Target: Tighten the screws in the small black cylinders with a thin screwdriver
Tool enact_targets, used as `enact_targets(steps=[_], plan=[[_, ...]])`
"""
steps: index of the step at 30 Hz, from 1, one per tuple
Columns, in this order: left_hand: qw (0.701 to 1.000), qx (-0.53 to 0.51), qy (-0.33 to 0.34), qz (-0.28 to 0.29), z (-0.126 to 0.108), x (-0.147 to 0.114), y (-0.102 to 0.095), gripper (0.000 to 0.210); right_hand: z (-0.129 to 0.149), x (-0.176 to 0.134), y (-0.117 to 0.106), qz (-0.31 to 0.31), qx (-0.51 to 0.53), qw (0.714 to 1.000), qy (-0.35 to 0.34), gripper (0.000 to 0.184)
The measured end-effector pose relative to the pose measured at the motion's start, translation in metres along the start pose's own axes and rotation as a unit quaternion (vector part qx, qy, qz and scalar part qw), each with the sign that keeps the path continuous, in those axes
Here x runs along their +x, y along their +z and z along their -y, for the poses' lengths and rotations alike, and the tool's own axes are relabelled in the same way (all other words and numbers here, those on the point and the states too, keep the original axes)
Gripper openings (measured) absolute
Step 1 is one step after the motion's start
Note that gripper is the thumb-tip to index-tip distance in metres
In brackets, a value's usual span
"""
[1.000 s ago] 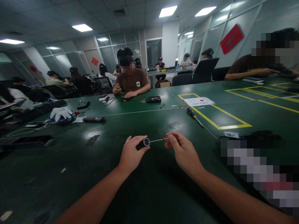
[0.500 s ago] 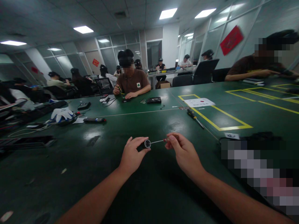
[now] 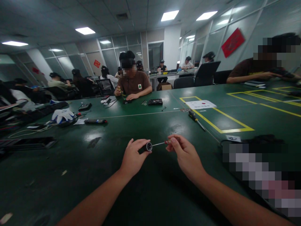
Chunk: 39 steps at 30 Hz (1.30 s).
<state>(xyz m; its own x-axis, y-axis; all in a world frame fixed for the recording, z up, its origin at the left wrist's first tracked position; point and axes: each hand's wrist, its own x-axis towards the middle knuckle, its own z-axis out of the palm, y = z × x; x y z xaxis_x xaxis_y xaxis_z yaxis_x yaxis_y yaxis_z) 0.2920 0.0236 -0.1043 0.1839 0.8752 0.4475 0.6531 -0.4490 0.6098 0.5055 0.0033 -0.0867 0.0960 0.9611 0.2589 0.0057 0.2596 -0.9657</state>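
Observation:
My left hand [image 3: 134, 156] is closed around a short black cylinder [image 3: 148, 146], whose round, light-rimmed open end faces right. My right hand [image 3: 184, 153] pinches the red, partly see-through handle of a small screwdriver [image 3: 160, 144]. Its thin metal shaft points left and its tip reaches into the cylinder's open end. What the tip touches inside is too dark to make out. Both hands are held over the green table [image 3: 150, 194], and the cylinder's far end is hidden by my left fingers.
A black-and-yellow screwdriver [image 3: 197, 121] lies ahead to the right, near a white paper sheet [image 3: 199, 104]. A dark tube-like tool [image 3: 95, 121] and white gloves [image 3: 63, 116] lie to the left. Across the table a person [image 3: 135, 83] works on a small black part.
Both hands keep nearly the same pose, with the screwdriver tip still inside the cylinder's end. The whole view has shifted very slightly.

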Motion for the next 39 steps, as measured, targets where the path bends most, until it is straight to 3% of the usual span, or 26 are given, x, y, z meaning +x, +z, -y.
enact_targets(steps=[23,28,35,39], plan=[[1.0,-0.009,-0.006,0.004,-0.001,0.001,-0.001,0.039,-0.014,0.005,0.002,-0.024,0.115,0.991,0.071,0.029],[1.0,-0.017,-0.007,0.002,-0.002,0.001,0.0,0.038,-0.011,0.004,0.0,-0.01,0.086,0.995,0.048,0.028],[0.999,-0.024,-0.024,-0.011,0.0,0.003,-0.002,0.04,-0.002,-0.004,-0.001,0.067,0.008,0.998,-0.009,0.019],[0.999,-0.032,-0.027,-0.004,0.002,0.002,-0.001,0.041,0.002,-0.008,0.0,0.087,-0.028,0.996,-0.021,0.026]])
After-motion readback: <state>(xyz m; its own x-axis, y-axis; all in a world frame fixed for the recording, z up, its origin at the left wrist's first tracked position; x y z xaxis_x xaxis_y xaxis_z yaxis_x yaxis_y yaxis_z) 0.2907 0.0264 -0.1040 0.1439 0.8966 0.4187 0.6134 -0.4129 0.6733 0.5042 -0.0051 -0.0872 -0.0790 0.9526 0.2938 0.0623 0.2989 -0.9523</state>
